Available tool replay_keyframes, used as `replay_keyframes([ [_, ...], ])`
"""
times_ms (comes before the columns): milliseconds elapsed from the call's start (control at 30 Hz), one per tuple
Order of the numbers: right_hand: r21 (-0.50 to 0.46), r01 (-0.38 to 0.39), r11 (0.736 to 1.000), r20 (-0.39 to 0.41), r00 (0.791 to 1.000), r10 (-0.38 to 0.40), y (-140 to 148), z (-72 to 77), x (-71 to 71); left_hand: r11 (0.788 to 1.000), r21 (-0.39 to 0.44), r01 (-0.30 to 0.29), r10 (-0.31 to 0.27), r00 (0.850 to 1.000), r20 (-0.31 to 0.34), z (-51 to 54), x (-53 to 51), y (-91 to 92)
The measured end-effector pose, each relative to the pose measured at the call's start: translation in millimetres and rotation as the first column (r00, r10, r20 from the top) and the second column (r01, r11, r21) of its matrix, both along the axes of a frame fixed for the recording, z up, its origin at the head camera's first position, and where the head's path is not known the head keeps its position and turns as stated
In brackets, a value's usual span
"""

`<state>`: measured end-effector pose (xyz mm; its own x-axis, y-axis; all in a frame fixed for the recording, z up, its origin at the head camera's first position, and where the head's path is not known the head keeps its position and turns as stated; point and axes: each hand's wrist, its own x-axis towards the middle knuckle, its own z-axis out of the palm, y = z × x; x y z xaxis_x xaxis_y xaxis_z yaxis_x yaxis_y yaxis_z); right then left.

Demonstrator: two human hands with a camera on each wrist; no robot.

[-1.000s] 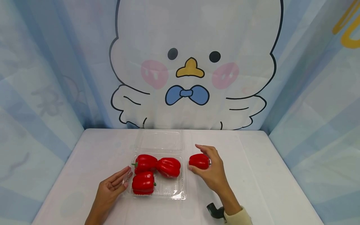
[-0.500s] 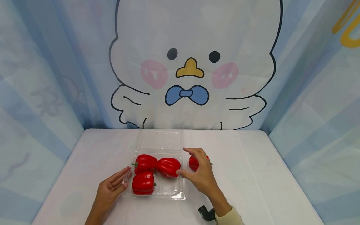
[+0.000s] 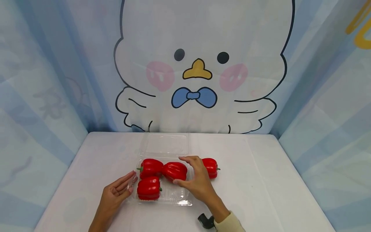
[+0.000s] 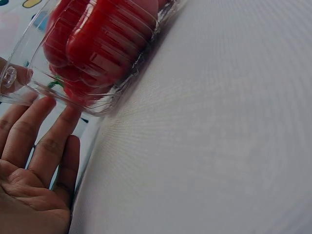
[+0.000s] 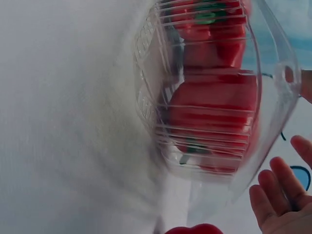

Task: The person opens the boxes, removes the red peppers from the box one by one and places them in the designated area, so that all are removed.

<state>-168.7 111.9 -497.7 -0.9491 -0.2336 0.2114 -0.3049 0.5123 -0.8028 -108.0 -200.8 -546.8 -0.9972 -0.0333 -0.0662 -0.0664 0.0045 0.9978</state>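
In the head view, a clear plastic container holds three red peppers: upper left, upper right and lower left. My left hand pinches the container's left edge; in the left wrist view the hand has its fingertips at the clear rim. Over the container's right side, my right hand has thumb and fingers spread beside the upper-right pepper. The right wrist view shows that hand with its fingers apart. A fourth pepper lies outside, partly behind the right hand.
The container's clear lid lies folded back behind it on the white table. A dark curved object shows by the right sleeve. Printed curtains stand behind and at both sides.
My right hand has moved left from around the loose pepper to the container's right side, leaving that pepper shifted slightly right. The left hand has kept its hold on the container.
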Motion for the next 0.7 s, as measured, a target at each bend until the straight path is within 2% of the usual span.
replay_keyframes([
  [200,0.046,-0.024,0.999,0.005,1.000,0.024,-6.3,-4.1,-2.1,1.000,0.005,0.011,-0.011,1.000,-0.028,-1.5,0.6,-0.6],
  [433,0.118,-0.039,0.992,-0.009,0.999,0.041,-13.8,-6.7,-6.2,1.000,-0.014,0.014,-0.014,1.000,-0.016,-1.4,0.2,-1.0],
  [700,0.213,-0.030,0.977,-0.019,0.999,0.034,-19.6,-8.7,-10.2,1.000,0.005,0.014,-0.014,1.000,-0.022,-0.7,0.5,-0.2],
])
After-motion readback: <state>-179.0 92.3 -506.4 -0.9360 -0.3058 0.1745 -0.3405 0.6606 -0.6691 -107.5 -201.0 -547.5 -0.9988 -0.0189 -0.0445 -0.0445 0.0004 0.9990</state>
